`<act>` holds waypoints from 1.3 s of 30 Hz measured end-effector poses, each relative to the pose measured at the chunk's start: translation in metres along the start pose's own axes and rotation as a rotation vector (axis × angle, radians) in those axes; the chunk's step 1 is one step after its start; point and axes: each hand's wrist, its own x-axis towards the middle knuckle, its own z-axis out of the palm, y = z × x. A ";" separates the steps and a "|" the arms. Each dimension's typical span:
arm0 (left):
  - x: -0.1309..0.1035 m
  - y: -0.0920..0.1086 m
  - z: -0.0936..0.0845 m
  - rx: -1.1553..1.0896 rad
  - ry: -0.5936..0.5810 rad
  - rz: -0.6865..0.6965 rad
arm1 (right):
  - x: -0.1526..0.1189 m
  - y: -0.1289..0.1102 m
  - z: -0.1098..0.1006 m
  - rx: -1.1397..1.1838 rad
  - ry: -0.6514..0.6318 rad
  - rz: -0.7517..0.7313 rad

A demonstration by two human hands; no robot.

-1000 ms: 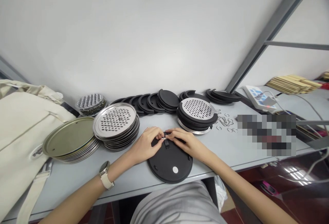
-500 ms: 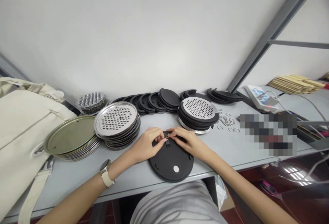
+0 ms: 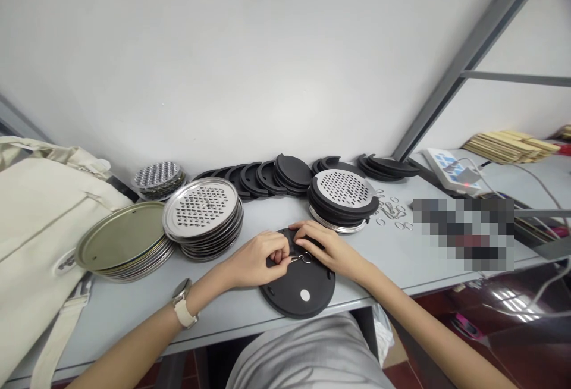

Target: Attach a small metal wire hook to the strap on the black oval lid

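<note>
A round black plastic disc [image 3: 285, 297] with a white dot lies near the table's front edge. Over its upper left, my left hand [image 3: 263, 258] is closed, pinching a thin metal clip with a split ring [image 3: 307, 257]; the ring hangs out to the right above the disc. The clip's exact shape is mostly hidden by the fingers. My right hand [image 3: 328, 249] rests on the disc's upper right, its fingers bent and apart near the top edge, with nothing visible in them. Several loose rings and clips [image 3: 392, 210] lie to the right.
Stacked perforated metal grater plates [image 3: 203, 207] and olive trays [image 3: 125, 234] stand to the left, beside a cream bag [image 3: 40, 216]. Black discs [image 3: 292, 172] line the wall. Another grater stack [image 3: 345, 190] sits behind my right hand. A metal frame post [image 3: 446, 103] rises at right.
My left hand has drawn back slightly left and down, and the ring now shows between the hands. The right fingers have separated from the left ones.
</note>
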 end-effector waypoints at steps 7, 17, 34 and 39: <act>0.001 0.000 0.000 0.099 0.003 0.022 | 0.000 0.000 -0.002 0.019 -0.037 -0.008; 0.001 0.001 -0.001 0.099 -0.001 0.032 | 0.001 0.001 -0.003 0.071 -0.068 0.006; 0.002 0.002 -0.001 0.070 0.002 0.010 | 0.001 -0.001 -0.004 0.070 -0.097 0.010; 0.002 0.001 -0.002 0.045 0.001 0.001 | 0.001 0.000 -0.005 0.067 -0.095 0.016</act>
